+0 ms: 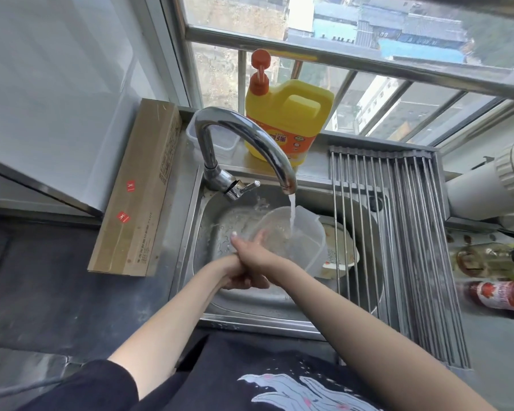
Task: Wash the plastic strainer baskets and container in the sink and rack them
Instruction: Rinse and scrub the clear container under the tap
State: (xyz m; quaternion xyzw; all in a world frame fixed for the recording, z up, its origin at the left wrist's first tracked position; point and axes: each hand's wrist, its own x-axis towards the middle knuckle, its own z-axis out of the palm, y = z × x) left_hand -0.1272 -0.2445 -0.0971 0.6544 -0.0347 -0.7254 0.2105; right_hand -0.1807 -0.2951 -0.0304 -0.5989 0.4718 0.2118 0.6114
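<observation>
A clear plastic container [297, 241] tilts on its side in the steel sink [208, 232], and water from the faucet [250, 134] runs into it. My right hand [254, 250] crosses over from the right: its straight fingers reach inside the container and its thumb lies outside the rim. My left hand [241, 281] sits lower, fingers curled under the container's near edge, partly hidden by my right wrist. A roll-up metal drying rack [404, 232] covers the sink's right side. Another clear plastic container [217, 140] stands on the ledge behind the faucet.
A soiled bowl [340, 250] lies in the sink under the rack. A yellow detergent jug [288, 120] stands on the window ledge. A long cardboard box [137, 188] lies left of the sink. Bottles [499, 295] and a white pipe [484, 188] crowd the right.
</observation>
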